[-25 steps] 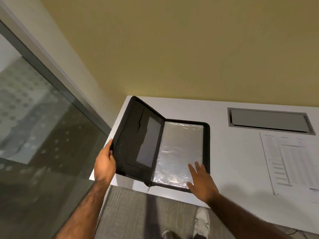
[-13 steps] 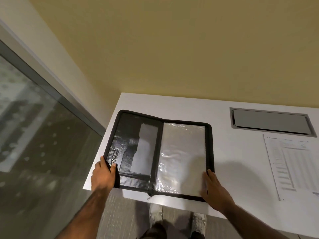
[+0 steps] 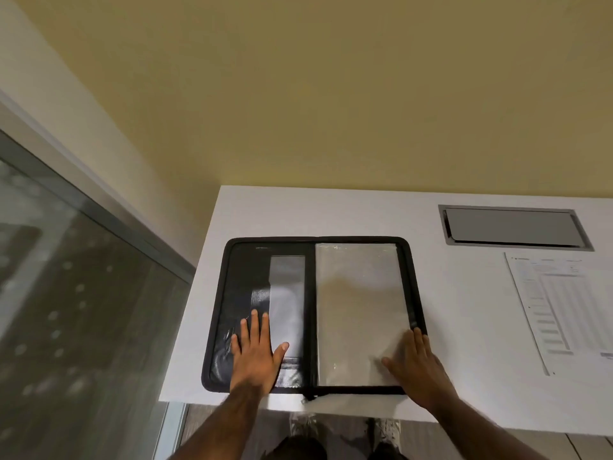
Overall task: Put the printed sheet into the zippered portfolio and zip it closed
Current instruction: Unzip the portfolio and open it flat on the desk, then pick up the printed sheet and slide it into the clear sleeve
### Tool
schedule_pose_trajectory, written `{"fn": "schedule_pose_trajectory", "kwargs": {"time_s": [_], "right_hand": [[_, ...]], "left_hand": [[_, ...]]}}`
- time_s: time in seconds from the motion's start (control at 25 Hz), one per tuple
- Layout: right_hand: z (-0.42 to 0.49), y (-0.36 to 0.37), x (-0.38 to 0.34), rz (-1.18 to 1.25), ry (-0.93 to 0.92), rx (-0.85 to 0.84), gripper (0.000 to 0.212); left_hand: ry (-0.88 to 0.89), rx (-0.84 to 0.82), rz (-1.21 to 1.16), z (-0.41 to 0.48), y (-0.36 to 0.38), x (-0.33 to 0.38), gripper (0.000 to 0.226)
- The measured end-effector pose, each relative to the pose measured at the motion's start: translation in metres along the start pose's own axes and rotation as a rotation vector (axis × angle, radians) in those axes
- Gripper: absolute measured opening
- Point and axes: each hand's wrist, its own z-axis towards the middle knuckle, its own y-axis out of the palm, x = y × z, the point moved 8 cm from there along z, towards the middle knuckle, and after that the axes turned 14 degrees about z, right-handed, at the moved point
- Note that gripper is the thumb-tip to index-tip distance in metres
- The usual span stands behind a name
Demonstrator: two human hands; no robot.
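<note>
Flat, portfolio [image 3: 409, 280] open, spine running away

we have both forearms bare, reaching forward from the near edge of the bench. our left hand [image 3: 255, 355] lies flat, palm down, fingers [image 3: 254, 322] stretched forward and slightly spread, thumb angled out to the right. our right hand [image 3: 418, 366] is also palm down near the bench's near edge, fingers together pointing forward, thumb extended to the left. neither hand grips anything.
</note>
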Motion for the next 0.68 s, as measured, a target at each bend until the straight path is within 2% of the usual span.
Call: {"fn": "schedule_pose_trajectory", "kwargs": {"time_s": [0.12, 0.24, 0.44, 0.56, 0.68], "right_hand": [[0.000, 0.002, 0.003, -0.026, 0.008, -0.025, 0.114], [0.000, 0.000, 0.006, -0.046, 0.008, -0.060, 0.112], [-0.001, -0.022, 0.000, 0.025, -0.058, -0.027, 0.084], [-0.010, -0.050, 0.014, 0.120, -0.127, 0.074, 0.077], [-0.016, -0.085, 0.056, 0.091, -0.182, 0.104, 0.069]], "left_hand": [[0.033, -0.024, 0.020, 0.004, 0.006, -0.004, 0.087], [0.043, -0.027, 0.019, 0.006, 0.004, -0.003, 0.087], [-0.028, 0.025, -0.025, 0.002, -0.012, 0.003, 0.081], [-0.111, 0.162, -0.108, -0.003, -0.037, 0.038, 0.074], [0.051, 0.290, -0.106, -0.010, -0.062, 0.130, 0.072]]}}
